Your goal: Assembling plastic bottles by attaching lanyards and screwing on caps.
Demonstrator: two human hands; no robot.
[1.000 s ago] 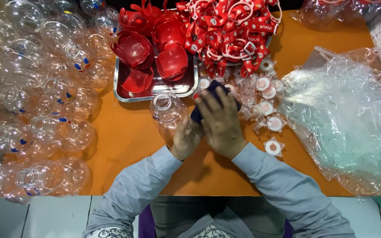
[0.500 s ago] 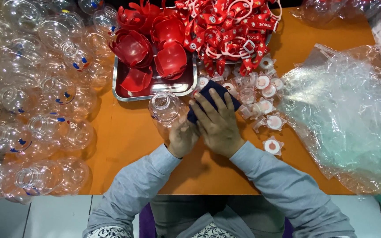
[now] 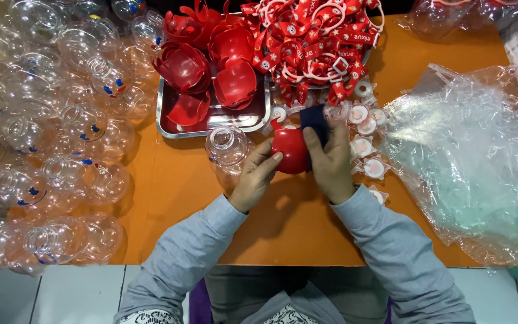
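On the orange table (image 3: pixel 169 198), just at 6 o'clock of the metal tray (image 3: pixel 169 123), the left hand (image 3: pixel 258 180) pinches the red dome piece (image 3: pixel 291 150) while the right hand (image 3: pixel 331 162) presses a dark blue cloth (image 3: pixel 314 117) against it; best to keep the dome steady and wipe evenly.

Both forearms, in grey sleeves, angle inward from the lower edge so the hands meet at centre. The left hand (image 3: pixel 258 179) has its fingers curled, fingertips pressing rightward. The right hand (image 3: pixel 331 163) lies palm-down, fingers extended forward and closed in a grip.
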